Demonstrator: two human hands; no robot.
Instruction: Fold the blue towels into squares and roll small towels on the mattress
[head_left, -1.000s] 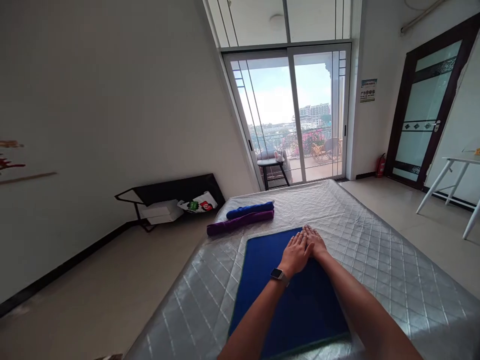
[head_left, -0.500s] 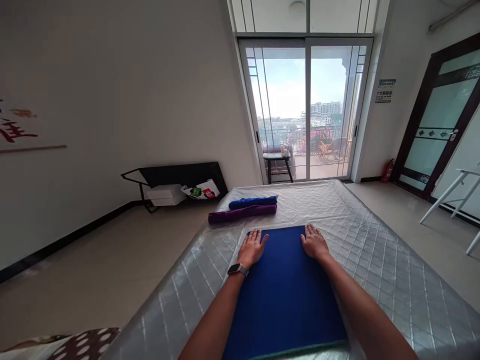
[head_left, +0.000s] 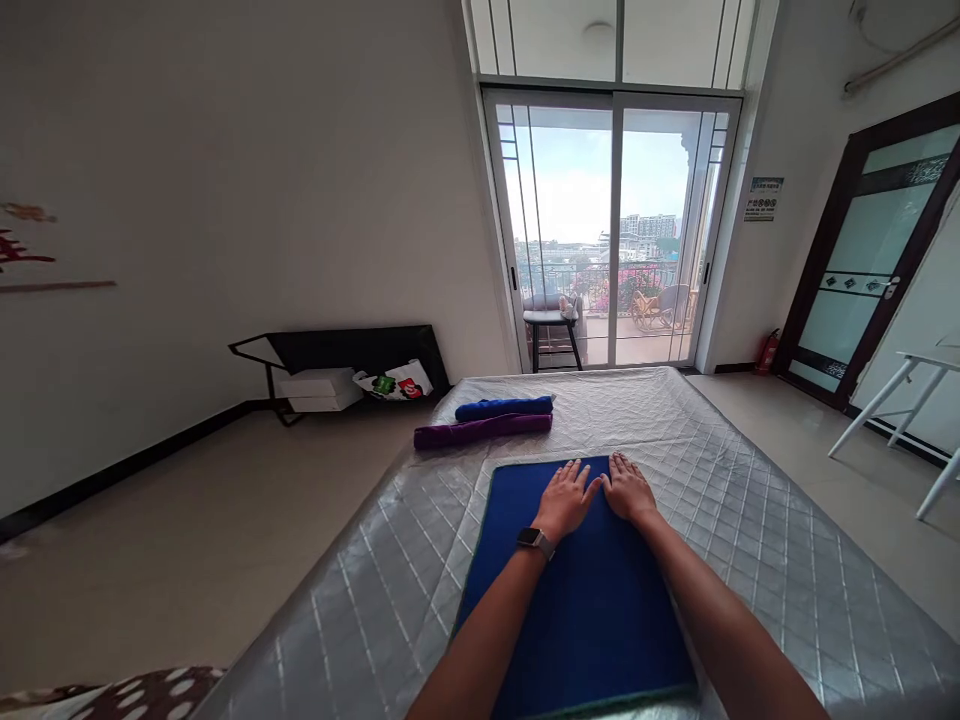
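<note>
A blue towel (head_left: 592, 610) with green edging lies flat on the silver quilted mattress (head_left: 750, 530). On its far part my left hand (head_left: 568, 497) rests palm down, fingers stretched out. My right hand (head_left: 628, 490) lies flat at the towel's far right corner, its fingers also straight. The two thumbs nearly meet. Beyond the hands, to the left, are a rolled purple towel (head_left: 484, 431) and a rolled blue towel (head_left: 504, 407) behind it.
Along the left wall stands a low black frame (head_left: 352, 350) with white boxes (head_left: 319, 390) and a printed bag (head_left: 397, 382). Sliding glass doors (head_left: 615, 230) are behind the mattress. White stool legs (head_left: 874, 410) and a fire extinguisher (head_left: 767, 352) stand at the right.
My left hand has slid right across the towel, from its far left corner to beside my right hand. The right hand stays at its corner. The view has tilted slightly up.
</note>
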